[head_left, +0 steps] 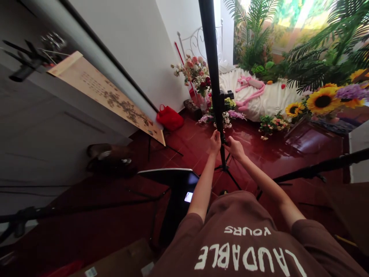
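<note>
A tall black stand (213, 57) rises from tripod legs on the red tiled floor and runs up past the top of the view. Around its lower pole my left hand (215, 142) is closed from the left side. On the right side my right hand (235, 147) pinches a small dark part of the stand, level with the left hand; its fingertips are partly hidden. Higher up the pole, a black knob (229, 94) sticks out to the right.
A black folding chair or panel (181, 192) stands at the lower left. Another black pole (323, 167) crosses at right. A scroll (112, 100), a red bag (170, 117), flowers (198, 73), sunflowers (323, 100) and a white-draped surface (259, 104) lie beyond.
</note>
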The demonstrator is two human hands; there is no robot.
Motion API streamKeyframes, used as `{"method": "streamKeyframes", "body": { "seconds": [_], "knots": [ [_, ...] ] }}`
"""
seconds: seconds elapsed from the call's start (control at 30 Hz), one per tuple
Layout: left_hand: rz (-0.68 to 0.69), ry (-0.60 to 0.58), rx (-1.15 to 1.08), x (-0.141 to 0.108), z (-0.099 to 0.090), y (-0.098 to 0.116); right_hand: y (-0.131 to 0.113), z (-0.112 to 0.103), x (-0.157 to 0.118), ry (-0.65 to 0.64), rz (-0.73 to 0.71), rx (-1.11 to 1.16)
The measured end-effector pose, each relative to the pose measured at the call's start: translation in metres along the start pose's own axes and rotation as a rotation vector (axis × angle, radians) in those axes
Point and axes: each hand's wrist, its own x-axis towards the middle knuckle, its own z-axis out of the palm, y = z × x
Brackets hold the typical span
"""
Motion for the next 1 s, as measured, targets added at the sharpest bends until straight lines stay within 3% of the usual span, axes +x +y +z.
{"method": "streamKeyframes", "body": {
  "seconds": [0.07, 0.2, 0.33, 0.47, 0.63, 0.9, 1.0],
  "knots": [
    [0.005, 0.004, -0.018, 0.0, 0.0, 0.0, -0.008, -0.01, 0.003, 0.021, -0.075, 0.02],
    [-0.006, 0.017, -0.065, 0.0, 0.002, 0.0, -0.044, -0.038, 0.027, 0.235, -0.299, 0.252],
    [-0.054, 0.03, -0.077, 0.0, 0.002, 0.002, -0.087, -0.059, 0.064, 0.254, -0.509, 0.326],
    [-0.075, 0.014, -0.09, -0.001, 0.002, 0.005, -0.11, -0.063, 0.088, 0.258, -0.604, 0.226],
    [-0.105, -0.021, -0.144, -0.001, 0.0, 0.01, -0.108, -0.058, 0.094, 0.211, -0.513, 0.221],
    [-0.221, -0.001, -0.276, 0.001, -0.001, 0.013, -0.06, -0.019, 0.06, 0.11, -0.243, 0.303],
    [-0.246, -0.001, -0.297, -0.001, -0.001, 0.013, -0.053, -0.012, 0.055, 0.11, -0.199, 0.319]
  ]
}}
